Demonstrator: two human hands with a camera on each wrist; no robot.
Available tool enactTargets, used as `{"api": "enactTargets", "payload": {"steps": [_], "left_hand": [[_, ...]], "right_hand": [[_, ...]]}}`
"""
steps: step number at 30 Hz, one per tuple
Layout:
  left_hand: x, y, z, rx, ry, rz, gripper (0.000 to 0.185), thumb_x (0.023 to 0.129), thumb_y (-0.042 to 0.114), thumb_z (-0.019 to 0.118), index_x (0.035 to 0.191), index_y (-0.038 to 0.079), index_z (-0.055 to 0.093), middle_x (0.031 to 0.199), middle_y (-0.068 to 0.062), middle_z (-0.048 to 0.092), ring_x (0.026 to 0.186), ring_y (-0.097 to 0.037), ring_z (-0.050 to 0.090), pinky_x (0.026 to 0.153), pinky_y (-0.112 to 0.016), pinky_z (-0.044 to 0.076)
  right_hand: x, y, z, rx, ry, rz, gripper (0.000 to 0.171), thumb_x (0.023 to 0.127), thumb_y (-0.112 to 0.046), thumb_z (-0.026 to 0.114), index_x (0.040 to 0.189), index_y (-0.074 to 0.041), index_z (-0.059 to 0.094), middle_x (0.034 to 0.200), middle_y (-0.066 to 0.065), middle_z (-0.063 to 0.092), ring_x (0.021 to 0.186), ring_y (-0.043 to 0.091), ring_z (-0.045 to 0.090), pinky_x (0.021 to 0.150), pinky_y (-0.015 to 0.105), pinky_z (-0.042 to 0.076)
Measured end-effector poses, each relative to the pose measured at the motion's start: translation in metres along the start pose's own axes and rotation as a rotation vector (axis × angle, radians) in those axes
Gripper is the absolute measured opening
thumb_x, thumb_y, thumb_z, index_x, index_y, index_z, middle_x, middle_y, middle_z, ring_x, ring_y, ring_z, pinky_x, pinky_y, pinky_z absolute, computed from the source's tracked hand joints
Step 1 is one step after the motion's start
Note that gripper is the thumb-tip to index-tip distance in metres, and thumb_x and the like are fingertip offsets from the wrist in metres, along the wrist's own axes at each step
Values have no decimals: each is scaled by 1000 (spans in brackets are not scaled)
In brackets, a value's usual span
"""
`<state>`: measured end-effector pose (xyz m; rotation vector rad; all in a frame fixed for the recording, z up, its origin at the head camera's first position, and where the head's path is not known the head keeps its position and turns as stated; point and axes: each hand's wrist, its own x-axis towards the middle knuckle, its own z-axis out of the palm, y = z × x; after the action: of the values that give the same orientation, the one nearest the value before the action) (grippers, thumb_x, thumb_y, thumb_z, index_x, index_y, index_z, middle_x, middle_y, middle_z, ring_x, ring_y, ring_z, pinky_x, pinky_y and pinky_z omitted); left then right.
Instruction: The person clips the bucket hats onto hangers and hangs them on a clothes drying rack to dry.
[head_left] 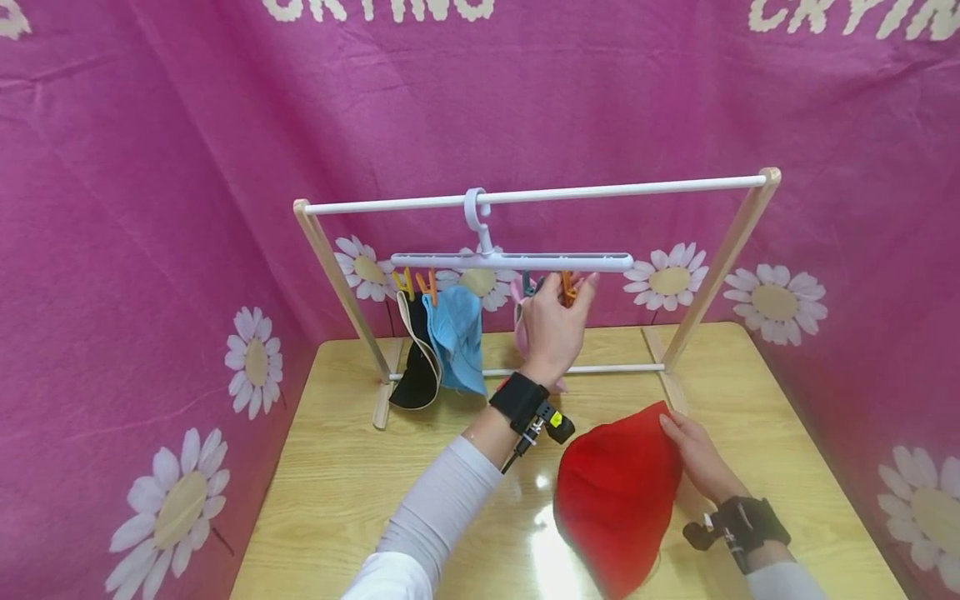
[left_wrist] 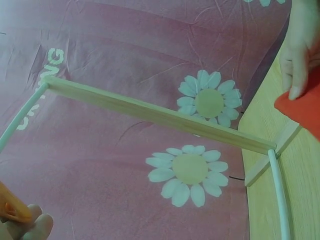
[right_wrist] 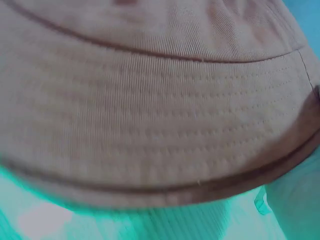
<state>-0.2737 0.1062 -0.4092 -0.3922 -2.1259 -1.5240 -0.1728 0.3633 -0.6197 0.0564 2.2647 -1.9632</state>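
My left hand [head_left: 553, 329] is raised to the right part of a white hanger [head_left: 450, 261] and pinches an orange clothespin [head_left: 567, 287]; fingertips and the clothespin [left_wrist: 14, 206] show at the corner of the left wrist view. Lower right, my right hand [head_left: 699, 457] grips the edge of a red bucket hat [head_left: 621, 492], which hangs down over the table. Its stitched brim [right_wrist: 165, 110] fills most of the right wrist view. Behind my left hand, a pink hat [head_left: 520, 327] is partly hidden, with a dark clothespin [head_left: 527, 283] above it.
The hanger hooks over the white bar [head_left: 630, 190] of a wooden-sided rack [head_left: 723, 267] standing on the table [head_left: 322, 500]. A black hat [head_left: 412, 379] and a light blue hat [head_left: 457, 337] hang from yellow and orange clothespins at left. Pink flowered cloth [head_left: 187, 125] surrounds the table.
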Motion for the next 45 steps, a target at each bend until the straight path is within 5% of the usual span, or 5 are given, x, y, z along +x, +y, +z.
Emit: {"api": "enactTargets", "payload": {"steps": [11, 19, 28, 35, 45], "left_hand": [[-1, -2, 2, 4, -9, 47, 32, 106, 41, 62, 99, 10, 67, 72, 2, 60, 62, -6, 50, 58, -20, 39], [0, 1, -1, 10, -36, 37, 36, 108, 30, 57, 78, 12, 51, 61, 4, 46, 53, -8, 41, 53, -23, 30], [1, 0, 0, -70, -13, -5, 28, 109, 25, 56, 93, 7, 70, 86, -6, 79, 61, -4, 61, 50, -19, 38], [0, 1, 3, -235, -34, -51, 27, 110, 22, 55, 103, 2, 72, 101, -12, 80, 92, -19, 79, 57, -20, 50], [0, 3, 5, -337, -9, -75, 30, 109, 10, 51, 89, -7, 65, 97, -17, 79, 95, -24, 79, 63, -21, 55]], "right_hand": [[-7, -12, 12, 262, -66, -62, 11, 114, -17, 42, 113, -18, 53, 91, -11, 71, 82, 4, 68, 72, 22, 55], [-4, -28, 18, 254, -74, -118, 11, 113, -13, 44, 110, -14, 55, 88, -8, 73, 81, 5, 70, 72, 23, 56], [7, -48, 28, 272, -112, -125, 10, 113, -14, 44, 108, -15, 53, 87, -8, 73, 79, 5, 70, 70, 23, 56], [12, -62, 36, 353, -129, -161, 14, 113, -10, 42, 107, -16, 53, 86, -7, 74, 76, 6, 71, 67, 22, 57], [18, -92, 54, 347, -103, -175, 7, 112, -11, 46, 111, -13, 53, 86, -5, 75, 75, 8, 73, 67, 23, 59]]}}
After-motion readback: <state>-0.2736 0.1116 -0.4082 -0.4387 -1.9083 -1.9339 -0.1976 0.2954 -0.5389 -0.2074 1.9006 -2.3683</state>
